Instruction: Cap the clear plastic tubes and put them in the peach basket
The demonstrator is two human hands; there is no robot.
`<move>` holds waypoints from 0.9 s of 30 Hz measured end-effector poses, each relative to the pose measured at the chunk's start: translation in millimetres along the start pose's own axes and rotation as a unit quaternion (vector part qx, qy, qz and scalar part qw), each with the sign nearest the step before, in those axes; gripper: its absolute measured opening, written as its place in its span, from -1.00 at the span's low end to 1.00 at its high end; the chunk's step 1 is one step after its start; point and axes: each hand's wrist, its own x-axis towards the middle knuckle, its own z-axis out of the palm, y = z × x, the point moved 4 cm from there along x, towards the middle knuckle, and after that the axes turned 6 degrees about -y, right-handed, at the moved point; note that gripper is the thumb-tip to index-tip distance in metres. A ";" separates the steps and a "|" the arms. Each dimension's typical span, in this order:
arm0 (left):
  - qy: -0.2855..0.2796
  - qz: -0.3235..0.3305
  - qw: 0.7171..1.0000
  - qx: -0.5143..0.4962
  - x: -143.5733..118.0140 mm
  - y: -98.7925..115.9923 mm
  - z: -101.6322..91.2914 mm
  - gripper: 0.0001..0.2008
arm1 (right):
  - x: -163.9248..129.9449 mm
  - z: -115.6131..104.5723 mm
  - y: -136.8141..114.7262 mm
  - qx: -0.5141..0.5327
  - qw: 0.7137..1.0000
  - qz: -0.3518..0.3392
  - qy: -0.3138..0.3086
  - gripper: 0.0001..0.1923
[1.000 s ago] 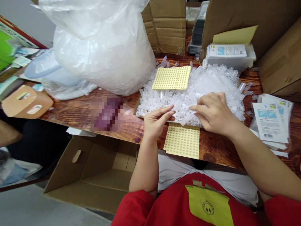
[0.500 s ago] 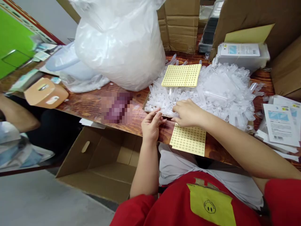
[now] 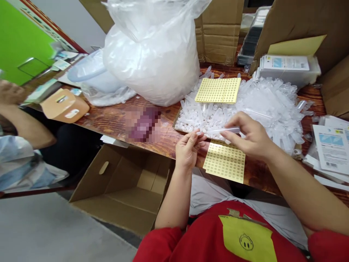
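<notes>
My right hand [image 3: 249, 136] holds a clear plastic tube [image 3: 229, 130] between thumb and fingers, roughly level and pointing left. To its left, my left hand [image 3: 188, 148] is closed in a pinch on a small white piece, whose kind I cannot make out. Both hands are over the front edge of a shallow cardboard tray [image 3: 178, 128]. Loose small white pieces and clear tubes [image 3: 275, 109] are heaped in and around it. Below my right hand lies a yellow sheet of small round stickers [image 3: 226, 162]. Another yellow sticker sheet [image 3: 218, 90] rests on the heap.
A big white plastic bag [image 3: 152, 62] stands behind the tray. Printed cards [image 3: 331, 145] are stacked at the right. An orange container [image 3: 65, 105] sits at the left beside another person's arm [image 3: 35, 127]. Below the table edge is an open cardboard box [image 3: 117, 196].
My right hand has lifted from the heap and moved right, now with a tube in its fingers. My left hand stays pinched near the tray's edge. The other person's hand has come into view.
</notes>
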 end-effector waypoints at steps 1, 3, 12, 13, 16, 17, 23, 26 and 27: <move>-0.014 -0.009 1.000 -0.005 -4.1 -0.4 6.6 -0.42 | -14.2 -5.1 -0.6 0.029 0.999 -0.025 0.037 -0.86; -0.048 -0.028 0.998 -0.017 -12.1 -1.5 20.9 -0.43 | -37.0 -9.0 -4.9 0.039 0.994 -0.063 0.075 -0.92; -0.132 -0.044 0.990 -0.032 -33.7 -0.3 51.7 -0.59 | -65.6 -6.5 -24.0 -0.001 0.989 -0.117 0.086 -0.75; -0.132 -0.038 0.990 -0.028 -35.6 0.5 51.8 -0.59 | -67.6 -6.2 -24.4 0.002 0.990 -0.115 0.084 -0.74; -0.135 -0.021 0.990 -0.013 -43.7 2.1 52.1 -0.61 | -75.1 -5.4 -26.6 0.013 0.990 -0.105 0.092 -0.71; -0.140 -0.018 0.990 -0.006 -47.2 1.8 52.6 -0.62 | -78.0 -4.9 -27.9 0.017 0.990 -0.103 0.094 -0.70; -0.168 0.047 0.984 0.025 -66.4 -3.5 58.4 -0.76 | -101.4 10.5 -21.8 0.081 0.990 -0.041 0.104 -0.69; -0.196 0.104 0.968 0.117 -63.1 3.9 60.2 -0.87 | -113.3 26.9 0.5 0.207 0.970 0.064 0.106 -0.78; -0.216 0.112 0.956 0.165 -58.2 8.7 60.0 -0.89 | -116.0 32.2 8.7 0.261 0.955 0.102 0.099 -0.78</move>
